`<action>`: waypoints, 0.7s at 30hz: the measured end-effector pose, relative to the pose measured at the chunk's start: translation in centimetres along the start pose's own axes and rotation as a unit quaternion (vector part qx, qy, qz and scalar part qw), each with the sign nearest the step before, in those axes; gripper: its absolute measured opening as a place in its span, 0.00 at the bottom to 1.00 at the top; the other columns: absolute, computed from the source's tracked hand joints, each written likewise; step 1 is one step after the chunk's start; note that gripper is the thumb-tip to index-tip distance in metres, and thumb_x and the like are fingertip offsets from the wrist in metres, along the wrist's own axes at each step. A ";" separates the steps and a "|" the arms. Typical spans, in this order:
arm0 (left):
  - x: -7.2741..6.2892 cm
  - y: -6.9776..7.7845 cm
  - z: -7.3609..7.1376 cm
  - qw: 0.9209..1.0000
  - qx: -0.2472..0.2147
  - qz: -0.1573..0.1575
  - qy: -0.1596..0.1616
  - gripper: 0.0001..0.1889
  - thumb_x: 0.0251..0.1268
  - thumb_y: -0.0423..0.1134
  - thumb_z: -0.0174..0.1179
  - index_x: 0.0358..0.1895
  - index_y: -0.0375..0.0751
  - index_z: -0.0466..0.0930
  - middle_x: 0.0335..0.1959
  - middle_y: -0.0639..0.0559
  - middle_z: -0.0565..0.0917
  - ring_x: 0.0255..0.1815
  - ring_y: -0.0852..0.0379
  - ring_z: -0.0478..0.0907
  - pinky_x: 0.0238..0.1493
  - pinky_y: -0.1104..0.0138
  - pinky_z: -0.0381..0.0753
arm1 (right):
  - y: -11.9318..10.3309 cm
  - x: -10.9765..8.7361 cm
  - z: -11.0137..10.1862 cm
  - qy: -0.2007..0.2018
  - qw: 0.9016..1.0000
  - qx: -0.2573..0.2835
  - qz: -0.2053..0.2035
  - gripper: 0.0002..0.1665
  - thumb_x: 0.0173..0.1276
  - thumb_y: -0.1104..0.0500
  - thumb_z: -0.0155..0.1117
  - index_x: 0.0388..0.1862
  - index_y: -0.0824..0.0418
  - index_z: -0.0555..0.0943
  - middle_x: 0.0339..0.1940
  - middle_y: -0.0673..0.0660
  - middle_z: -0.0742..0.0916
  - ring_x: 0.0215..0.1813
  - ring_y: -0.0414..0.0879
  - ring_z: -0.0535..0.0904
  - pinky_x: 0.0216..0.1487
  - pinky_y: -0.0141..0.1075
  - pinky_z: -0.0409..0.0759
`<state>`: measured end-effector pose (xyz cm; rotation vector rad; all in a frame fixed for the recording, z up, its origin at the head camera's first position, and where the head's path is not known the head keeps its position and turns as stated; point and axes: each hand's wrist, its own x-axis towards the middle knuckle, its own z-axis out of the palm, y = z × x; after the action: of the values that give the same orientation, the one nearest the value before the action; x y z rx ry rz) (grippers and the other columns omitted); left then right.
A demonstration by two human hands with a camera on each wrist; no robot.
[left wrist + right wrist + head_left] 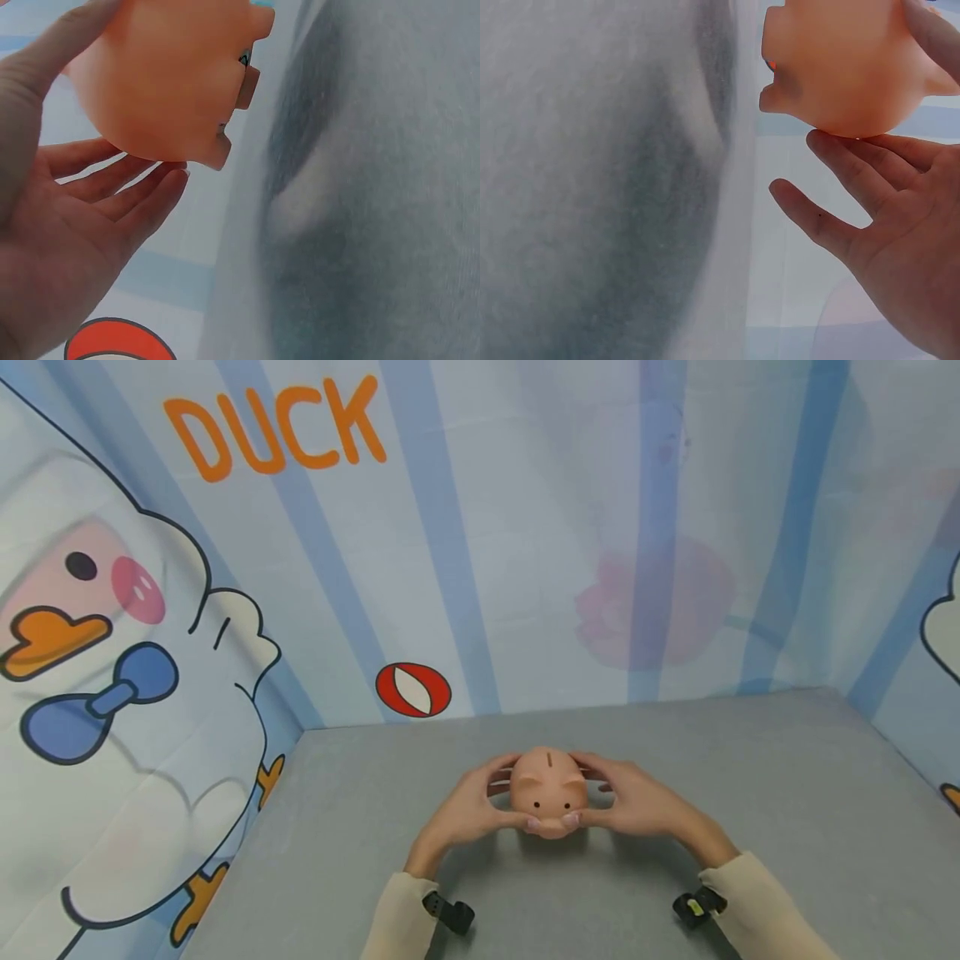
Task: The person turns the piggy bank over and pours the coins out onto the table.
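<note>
Holding a piggy bank (548, 787), both hands (472, 803) (639, 798) curve wide, apparently midair.

A pink piggy bank (550, 789), coin slot (549, 760) on top, faces the person. The left hand (474, 802) grips one side of it, the right hand (641, 797) the other, thumbs (512, 820) at its snout (551, 831). Gray table (322, 860) surrounds the piggy bank; behind it rises a striped backdrop (540, 527). Left of the piggy bank, the backdrop shows a red-and-white ball (396, 692) and, farther left, a big duck (150, 727).
</note>
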<state>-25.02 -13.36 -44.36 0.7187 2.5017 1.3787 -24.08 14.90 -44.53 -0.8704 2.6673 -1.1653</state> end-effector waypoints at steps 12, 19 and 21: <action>0.3 -0.7 0.5 0.994 -0.109 0.008 -0.006 0.47 0.60 0.50 0.79 0.80 0.43 0.66 0.77 0.43 0.73 0.74 0.41 0.76 0.71 0.53 0.83 | -0.3 -0.4 -0.8 -0.010 0.998 0.055 0.007 0.48 0.74 0.41 0.69 0.83 0.62 0.64 0.79 0.66 0.75 0.70 0.63 0.82 0.69 0.57 0.83; 0.4 -0.6 1.2 0.990 -0.135 0.018 -0.016 0.43 0.62 0.52 0.77 0.79 0.52 0.68 0.76 0.47 0.74 0.72 0.43 0.78 0.68 0.60 0.85 | -0.3 -1.0 -1.2 -0.008 0.998 0.067 0.016 0.48 0.73 0.41 0.70 0.83 0.62 0.65 0.78 0.65 0.76 0.70 0.61 0.82 0.69 0.56 0.83; 0.4 -0.5 1.4 0.991 -0.130 0.018 -0.010 0.43 0.62 0.53 0.77 0.79 0.52 0.69 0.75 0.47 0.76 0.72 0.43 0.78 0.67 0.60 0.86 | -0.4 -1.2 -1.4 -0.011 0.997 0.070 0.014 0.48 0.73 0.42 0.70 0.82 0.62 0.65 0.78 0.66 0.76 0.70 0.62 0.82 0.69 0.56 0.84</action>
<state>-24.95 -12.39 -45.47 0.7197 2.2446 1.6598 -23.35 16.21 -43.47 -0.8141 2.5360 -1.3098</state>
